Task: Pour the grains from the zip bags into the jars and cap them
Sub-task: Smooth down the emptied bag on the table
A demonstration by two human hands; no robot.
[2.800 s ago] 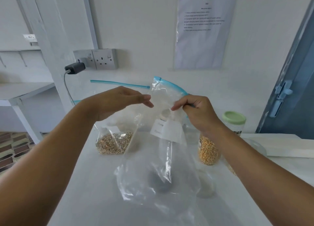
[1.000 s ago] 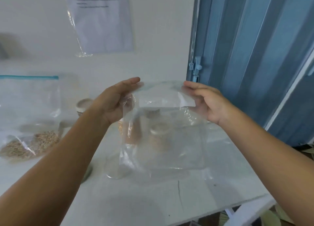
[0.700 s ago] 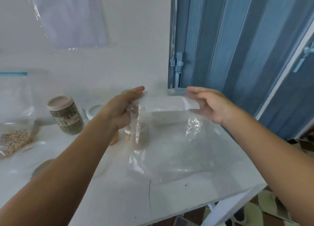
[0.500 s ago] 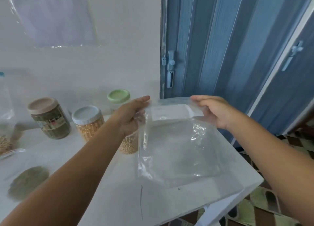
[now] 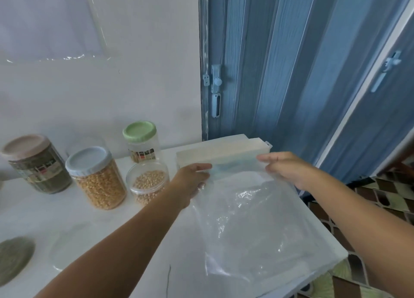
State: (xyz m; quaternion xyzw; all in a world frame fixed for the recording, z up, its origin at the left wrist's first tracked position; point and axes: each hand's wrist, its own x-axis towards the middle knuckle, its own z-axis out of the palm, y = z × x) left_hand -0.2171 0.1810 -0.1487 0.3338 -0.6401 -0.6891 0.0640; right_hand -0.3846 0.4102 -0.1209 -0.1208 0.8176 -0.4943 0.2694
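Door (image 5: 291, 73): blue, ribbed, right of the wall, behind the table's far corner.
Table (image 5: 139, 212): white top, bearing the jars and the box.
Zip bag (image 5: 251, 219): clear, empty, held by its top edge above the table's right end.
Box (image 5: 224, 151): white, long, just behind the bag's top.
Jars: brown-lidded (image 5: 35, 163) far left; blue-lidded (image 5: 96, 178) with yellow grain; green-lidded (image 5: 141, 142) near the wall; uncapped jar (image 5: 146, 182) with pale beans, beside the left wrist.
Left hand (image 5: 190, 181): pinching the bag's top left corner.
Right hand (image 5: 284, 169): pinching the top right corner, fingers nearly straight.
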